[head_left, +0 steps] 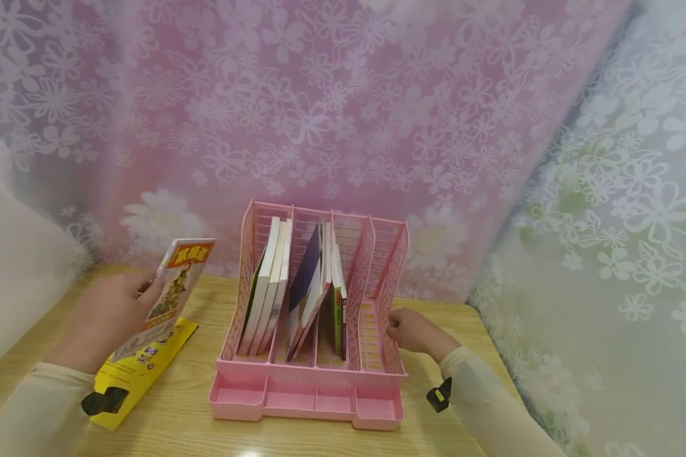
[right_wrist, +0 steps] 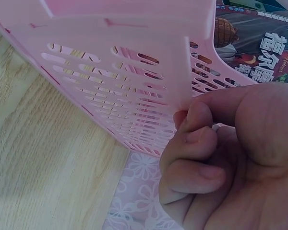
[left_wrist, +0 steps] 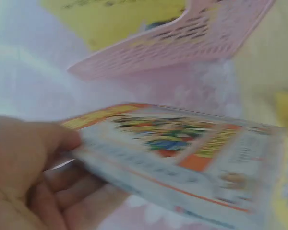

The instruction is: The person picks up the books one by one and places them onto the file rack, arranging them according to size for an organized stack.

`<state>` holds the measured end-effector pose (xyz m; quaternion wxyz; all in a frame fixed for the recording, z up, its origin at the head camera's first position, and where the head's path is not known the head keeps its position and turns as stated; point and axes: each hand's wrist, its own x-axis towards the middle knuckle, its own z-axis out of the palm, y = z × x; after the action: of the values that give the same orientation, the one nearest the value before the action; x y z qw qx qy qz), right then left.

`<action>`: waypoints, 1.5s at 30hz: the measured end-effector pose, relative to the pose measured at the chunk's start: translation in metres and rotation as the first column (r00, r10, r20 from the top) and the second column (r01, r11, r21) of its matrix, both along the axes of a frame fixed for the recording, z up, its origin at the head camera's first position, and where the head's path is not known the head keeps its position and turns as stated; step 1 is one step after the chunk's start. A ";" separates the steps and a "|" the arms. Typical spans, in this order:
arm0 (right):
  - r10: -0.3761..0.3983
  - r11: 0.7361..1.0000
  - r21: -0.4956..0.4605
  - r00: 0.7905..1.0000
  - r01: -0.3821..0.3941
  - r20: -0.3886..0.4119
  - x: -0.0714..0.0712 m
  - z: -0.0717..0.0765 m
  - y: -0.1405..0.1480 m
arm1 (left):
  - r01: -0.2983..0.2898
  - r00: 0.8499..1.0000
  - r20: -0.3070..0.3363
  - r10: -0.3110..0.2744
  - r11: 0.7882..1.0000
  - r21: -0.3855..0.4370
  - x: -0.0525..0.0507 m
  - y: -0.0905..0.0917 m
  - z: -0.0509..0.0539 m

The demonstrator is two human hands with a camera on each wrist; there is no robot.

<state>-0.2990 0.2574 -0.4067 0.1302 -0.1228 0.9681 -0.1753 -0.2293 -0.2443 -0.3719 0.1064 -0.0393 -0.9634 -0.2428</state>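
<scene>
My left hand (head_left: pixel 105 311) grips a thick book (head_left: pixel 177 289) with an orange title band and a colourful picture, raised above the table left of the pink desktop file rack (head_left: pixel 305 369). In the left wrist view, the thumb lies on the cover of the book (left_wrist: pixel 173 143) and the fingers are beneath it. My right hand (head_left: pixel 417 331) is at the rack's right side; the right wrist view shows thumb and finger pinching the edge of its perforated side wall (right_wrist: pixel 115 72). White-edged books (head_left: pixel 267 298) and a green-spined book (head_left: pixel 338 317) stand in the rack, some leaning.
A yellow book (head_left: pixel 143 374) lies on the wooden table (head_left: pixel 206 330) under the left hand. Shallow compartments (head_left: pixel 291 398) run along the rack's front. The rightmost slot (head_left: pixel 370 333) holds no books. A flowered curtain (head_left: pixel 320 127) hangs behind and along the right.
</scene>
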 end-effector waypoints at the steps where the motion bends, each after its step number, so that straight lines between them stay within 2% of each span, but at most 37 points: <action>1: 0.000 1.000 -0.002 1.000 0.000 -0.001 0.000 0.000 0.000 | -0.025 0.999 -0.037 0.026 1.000 0.015 0.002 0.003 -0.003; 4: 0.006 1.000 -0.019 1.000 -0.006 -0.001 0.000 -0.001 0.001 | -0.079 0.986 -0.144 0.090 0.994 0.080 0.006 0.011 -0.017; 6: 0.008 0.999 -0.032 1.000 -0.008 -0.002 0.000 -0.001 0.002 | -0.109 0.975 -0.178 0.129 0.987 0.118 0.008 0.013 -0.026; 8: 0.006 0.999 -0.042 1.000 -0.006 -0.004 0.000 -0.001 0.003 | -0.136 0.971 -0.178 0.159 0.981 0.137 0.009 0.012 -0.031; 12: -0.005 0.999 -0.047 1.000 0.005 -0.010 0.001 -0.001 0.003 | -0.166 0.981 -0.080 0.175 0.981 0.105 0.013 0.003 -0.031; 15: -0.003 0.999 -0.048 1.000 0.003 -0.011 0.000 0.000 0.002 | -0.138 0.990 0.015 0.137 0.989 0.059 0.018 -0.008 -0.026; 17: -0.004 0.999 -0.051 1.000 0.004 -0.010 0.001 0.000 0.001 | -0.098 0.992 0.083 0.093 0.994 0.053 0.020 -0.012 -0.023; 19: 0.000 0.999 -0.052 1.000 0.000 -0.012 0.000 0.000 0.001 | -0.062 0.984 0.168 0.051 0.996 0.062 0.021 -0.016 -0.020; 21: -0.002 0.999 -0.054 1.000 0.001 -0.011 0.000 -0.001 0.002 | -0.044 0.967 0.254 0.020 0.995 0.087 0.021 -0.019 -0.018; 24: -0.014 0.998 -0.059 1.000 0.014 0.003 0.001 -0.001 0.002 | -0.020 0.950 0.313 -0.016 0.994 0.109 0.022 -0.020 -0.018; 25: -0.018 0.998 -0.059 1.000 0.018 0.007 0.001 -0.002 0.002 | -0.011 0.949 0.313 -0.024 0.994 0.109 0.022 -0.019 -0.018; 28: -0.028 0.998 -0.058 1.000 0.028 0.014 0.001 -0.002 0.001 | 0.007 0.961 0.273 -0.037 0.994 0.110 0.023 -0.017 -0.017; 34: -0.023 0.998 -0.050 1.000 0.024 0.007 0.002 -0.001 0.002 | -0.012 0.983 0.184 -0.010 0.993 0.119 0.021 -0.008 -0.016; 40: -0.015 0.999 -0.044 1.000 0.015 -0.006 0.002 -0.003 0.005 | 0.004 0.994 0.106 -0.005 1.000 0.008 0.019 -0.004 -0.027; 43: 0.004 0.999 -0.041 1.000 -0.005 -0.019 0.001 -0.004 0.005 | 0.001 0.996 0.089 0.001 1.000 -0.026 0.019 -0.006 -0.031; 45: 0.012 0.999 -0.037 1.000 -0.013 -0.029 0.001 -0.004 0.005 | -0.003 0.995 0.100 0.006 1.000 -0.030 0.019 -0.006 -0.032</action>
<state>-0.2978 0.2626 -0.4110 0.1149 -0.1336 0.9657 -0.1906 -0.2104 -0.2507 -0.4038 0.0581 -0.0267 -0.9711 -0.2300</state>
